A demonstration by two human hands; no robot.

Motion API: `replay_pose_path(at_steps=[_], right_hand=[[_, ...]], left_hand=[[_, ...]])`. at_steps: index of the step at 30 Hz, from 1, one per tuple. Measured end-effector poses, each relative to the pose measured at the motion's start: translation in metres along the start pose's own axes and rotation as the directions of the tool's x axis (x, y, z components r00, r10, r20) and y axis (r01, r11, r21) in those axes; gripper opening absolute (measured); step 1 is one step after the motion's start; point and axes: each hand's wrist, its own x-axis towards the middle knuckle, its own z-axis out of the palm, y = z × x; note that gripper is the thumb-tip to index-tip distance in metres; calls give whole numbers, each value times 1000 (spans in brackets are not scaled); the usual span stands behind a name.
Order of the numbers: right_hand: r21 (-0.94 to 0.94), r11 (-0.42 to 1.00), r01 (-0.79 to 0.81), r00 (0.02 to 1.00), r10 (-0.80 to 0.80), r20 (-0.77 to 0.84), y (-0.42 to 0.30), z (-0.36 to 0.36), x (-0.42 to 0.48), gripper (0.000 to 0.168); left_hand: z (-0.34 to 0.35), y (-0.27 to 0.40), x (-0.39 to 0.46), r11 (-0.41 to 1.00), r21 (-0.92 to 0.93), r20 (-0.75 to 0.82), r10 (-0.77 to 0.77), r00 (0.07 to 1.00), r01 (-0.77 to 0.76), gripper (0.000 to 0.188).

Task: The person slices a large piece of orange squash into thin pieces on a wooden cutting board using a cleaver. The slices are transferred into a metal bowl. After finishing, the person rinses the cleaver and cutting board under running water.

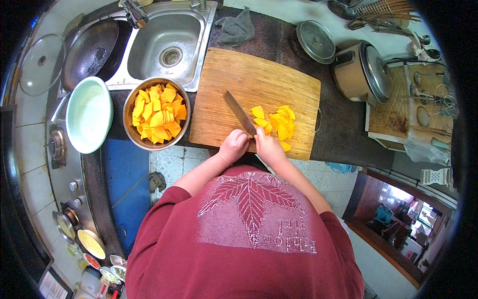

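A wooden cutting board (224,71) lies on the dark counter in front of me. My right hand (267,144) grips a kitchen knife (239,112) at the board's near edge, the blade slanting away to the left. Close beside it is my left hand (235,144), fingers curled at the blade's near end; a small orange bit shows between the hands, mostly hidden. Thin orange slices, perhaps pumpkin (282,121), are heaped right of the blade. Left of the board, a steel bowl (127,117) holds many similar orange slices (158,112).
A pale green basin (89,116) stands left of the steel bowl. Behind them are a steel sink (168,41) and a wok (89,52). A grey cloth (237,28) lies beyond the board. A lidded cooker (354,71) and a glass lid (316,41) stand at the back right.
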Motion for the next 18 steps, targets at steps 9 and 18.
replay_pose_path(at_steps=[9,18], right_hand=[[-8,1000,25,998,-25,-51,-4,-24,0,17],[-33,999,33,999,-34,-32,-7,-30,-28,13]], left_hand=[[3,-3,-2,1000,-7,-18,14,1000,-14,14],[1,-3,-3,1000,16,11,9,1000,-9,14]])
